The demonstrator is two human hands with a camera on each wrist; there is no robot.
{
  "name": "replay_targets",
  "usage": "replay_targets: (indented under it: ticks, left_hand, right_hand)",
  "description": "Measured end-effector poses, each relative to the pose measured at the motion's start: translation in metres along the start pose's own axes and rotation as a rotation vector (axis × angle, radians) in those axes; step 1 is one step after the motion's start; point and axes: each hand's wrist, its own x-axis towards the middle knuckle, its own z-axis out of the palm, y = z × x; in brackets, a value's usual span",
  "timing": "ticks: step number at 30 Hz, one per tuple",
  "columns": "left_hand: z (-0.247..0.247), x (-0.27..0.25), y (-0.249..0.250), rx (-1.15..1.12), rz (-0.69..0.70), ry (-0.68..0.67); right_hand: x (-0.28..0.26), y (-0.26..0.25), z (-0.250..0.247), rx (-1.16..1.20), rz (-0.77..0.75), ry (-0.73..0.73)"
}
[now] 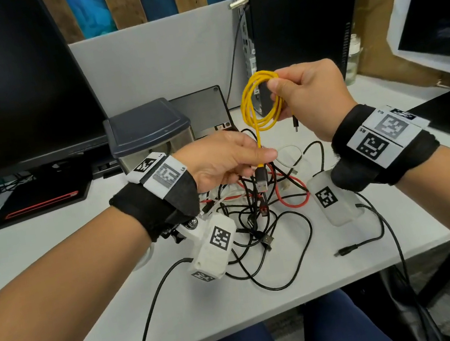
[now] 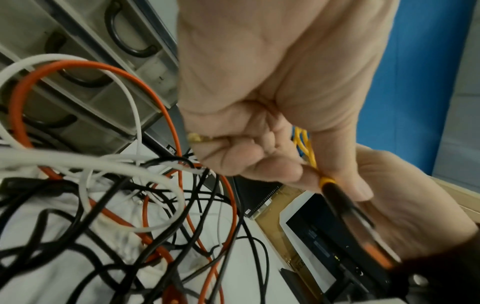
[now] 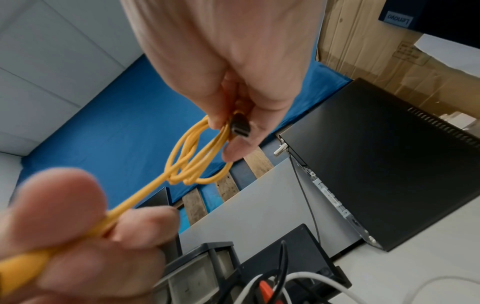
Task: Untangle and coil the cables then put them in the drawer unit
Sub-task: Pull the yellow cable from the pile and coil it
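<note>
While two dark monitors point(image 1: 1, 86) stand at ten and two o'clock on the white desk point(image 1: 117, 318), a black computer tower point(image 1: 308, 17) rises at one o'clock and the small drawer unit point(image 1: 148, 132) with its dark lid sits near twelve, just behind the left hand. At the desk's centre lies the tangle of cables point(image 1: 268, 216), black, white and red strands crossing one another, spreading toward six o'clock. Above that heap the right hand point(image 1: 315, 94) is raised, its fingers curled round a coil of the yellow cable point(image 1: 257, 104), several loops gathered together with one small dark plug hanging below the fist. From the coil a straight yellow run drops toward seven o'clock into the left hand point(image 1: 228, 160), whose thumb and fingertips pinch it just above its black USB plug point(image 1: 262, 182), which dangles over the tangle.
</note>
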Motion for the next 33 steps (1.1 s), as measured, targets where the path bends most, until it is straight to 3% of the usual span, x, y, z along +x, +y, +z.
replay_targets:
  ticks: [4,9,17,22,26,30,33]
  left_hand:
    - [-0.005,-0.002,0.004,0.000,0.064,-0.010]
    - [-0.005,0.003,0.000,-0.146,0.033,0.058]
    - [-0.006,-0.001,0.000,-0.074,0.193,0.088]
    - [-0.021,-0.009,0.004,0.001,0.204,0.046]
    - [-0.039,-0.011,0.010,0.089,0.218,0.162]
    - [-0.042,-0.006,0.008,0.488,0.261,0.406]
    - [-0.037,-0.001,0.002,0.473,0.257,0.453]
  right_hand:
    - [-0.001,0.005,-0.003,-0.066,0.000,-0.005]
    - [-0.003,0.002,-0.003,-0.133,-0.073,-0.087]
    - [-0.006,0.002,-0.008,-0.272,-0.127,-0.118]
    - [-0.004,0.003,-0.019,-0.307,-0.094,-0.072]
    - [-0.003,0.001,-0.023,-0.296,-0.069,-0.087]
    - [-0.001,-0.005,-0.021,-0.072,-0.020,-0.142]
    - [-0.005,-0.008,-0.017,0.119,0.044,-0.204]
